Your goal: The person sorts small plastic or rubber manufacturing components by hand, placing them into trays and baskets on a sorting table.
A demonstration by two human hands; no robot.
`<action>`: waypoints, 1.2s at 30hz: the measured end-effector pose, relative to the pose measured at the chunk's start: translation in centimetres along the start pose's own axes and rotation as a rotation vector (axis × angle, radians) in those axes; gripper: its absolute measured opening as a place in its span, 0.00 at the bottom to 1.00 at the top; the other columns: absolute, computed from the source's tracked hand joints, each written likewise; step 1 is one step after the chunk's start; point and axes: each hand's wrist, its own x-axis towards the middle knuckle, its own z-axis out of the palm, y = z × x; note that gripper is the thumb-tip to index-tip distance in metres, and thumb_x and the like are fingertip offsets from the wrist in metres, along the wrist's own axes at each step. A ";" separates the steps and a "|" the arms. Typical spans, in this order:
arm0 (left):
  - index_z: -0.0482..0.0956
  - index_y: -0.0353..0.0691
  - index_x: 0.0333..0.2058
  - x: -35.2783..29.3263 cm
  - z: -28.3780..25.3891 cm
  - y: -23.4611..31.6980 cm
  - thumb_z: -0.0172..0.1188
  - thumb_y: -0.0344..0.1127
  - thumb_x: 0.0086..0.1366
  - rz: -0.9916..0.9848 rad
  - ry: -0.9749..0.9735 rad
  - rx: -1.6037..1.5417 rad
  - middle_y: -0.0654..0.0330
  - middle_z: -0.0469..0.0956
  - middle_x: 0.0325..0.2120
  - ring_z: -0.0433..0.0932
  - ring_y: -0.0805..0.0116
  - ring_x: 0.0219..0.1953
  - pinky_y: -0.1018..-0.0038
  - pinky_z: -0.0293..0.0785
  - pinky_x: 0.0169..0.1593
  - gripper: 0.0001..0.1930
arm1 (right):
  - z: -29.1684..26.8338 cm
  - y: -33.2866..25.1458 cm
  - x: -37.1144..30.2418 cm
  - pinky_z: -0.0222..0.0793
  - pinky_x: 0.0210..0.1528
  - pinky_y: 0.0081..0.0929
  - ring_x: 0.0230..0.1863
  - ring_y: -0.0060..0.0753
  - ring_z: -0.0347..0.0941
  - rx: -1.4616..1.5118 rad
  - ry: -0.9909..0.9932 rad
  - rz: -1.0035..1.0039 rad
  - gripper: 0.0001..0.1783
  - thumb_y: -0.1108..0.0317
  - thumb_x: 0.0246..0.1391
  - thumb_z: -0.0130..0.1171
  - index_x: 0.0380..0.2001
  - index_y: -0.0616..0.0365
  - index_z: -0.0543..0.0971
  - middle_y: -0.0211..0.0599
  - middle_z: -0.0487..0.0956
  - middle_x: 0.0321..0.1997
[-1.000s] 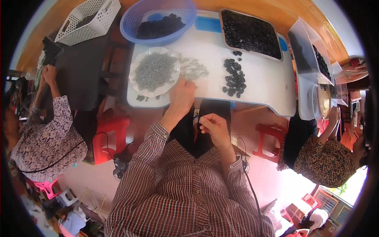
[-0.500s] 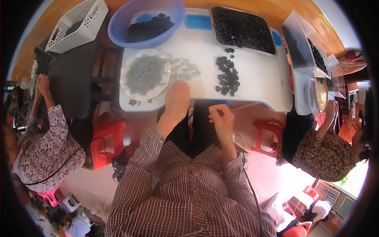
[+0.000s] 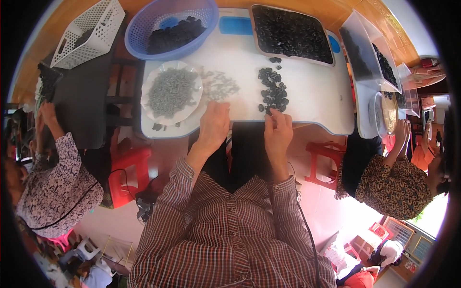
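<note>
first: where are the hands at that white table (image 3: 317,96)?

second: both reach in over its near edge. the left hand (image 3: 214,126) is just beside the loose grey pieces (image 3: 221,85), its fingers bent inward.

first: holding anything?

second: i can't tell from here; its fingertips are hard to make out.

first: and the right hand (image 3: 279,133)?

second: its thumb and fingers are drawn close together at the near end of the black pieces (image 3: 273,89). whether one is pinched there, i can't tell.

first: how do those lie?

second: in a loose strip, right of the table's middle, running from close to the near edge back toward a tray (image 3: 295,59). that tray sits by the far edge, toward the far right corner, filled with more black ones.

first: and the grey ones?

second: most are heaped on a white plate (image 3: 145,98) by the near left corner; the rest are scattered just right of its rim. a few dark bits (image 3: 157,126) lie between the plate and the near edge.

first: the far left corner?

second: a blue basket (image 3: 138,36), with a dark heap (image 3: 177,36) inside.
</note>
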 end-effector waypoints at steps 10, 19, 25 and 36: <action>0.75 0.35 0.38 -0.9 -0.9 1.8 0.52 0.27 0.65 -0.304 -0.103 -0.428 0.54 0.71 0.31 0.75 0.63 0.27 0.73 0.73 0.28 0.05 | 0.1 0.8 0.6 0.71 0.28 0.31 0.27 0.36 0.74 -0.162 0.116 -0.095 0.06 0.72 0.51 0.62 0.35 0.54 0.79 0.36 0.74 0.34; 0.76 0.32 0.39 -1.9 -1.1 2.7 0.52 0.28 0.67 -0.545 -0.149 -0.686 0.62 0.76 0.25 0.73 0.79 0.23 0.81 0.73 0.28 0.07 | 0.4 -0.2 1.1 0.69 0.27 0.36 0.31 0.40 0.72 -0.320 0.009 -0.178 0.07 0.68 0.50 0.62 0.34 0.52 0.80 0.36 0.71 0.32; 0.77 0.33 0.41 -2.8 -1.0 3.2 0.54 0.27 0.66 -0.609 -0.171 -0.828 0.64 0.76 0.27 0.74 0.80 0.25 0.82 0.73 0.29 0.07 | 0.8 -1.3 0.4 0.69 0.28 0.36 0.32 0.42 0.72 -0.294 -0.059 -0.192 0.05 0.69 0.49 0.62 0.32 0.52 0.80 0.36 0.71 0.33; 0.78 0.32 0.41 -3.9 -1.5 3.0 0.55 0.27 0.65 -0.684 -0.202 -0.965 0.63 0.77 0.25 0.75 0.78 0.25 0.82 0.74 0.29 0.08 | 0.5 -1.9 -0.9 0.71 0.31 0.34 0.33 0.41 0.74 -0.159 -0.086 -0.192 0.11 0.73 0.46 0.64 0.35 0.56 0.79 0.36 0.72 0.36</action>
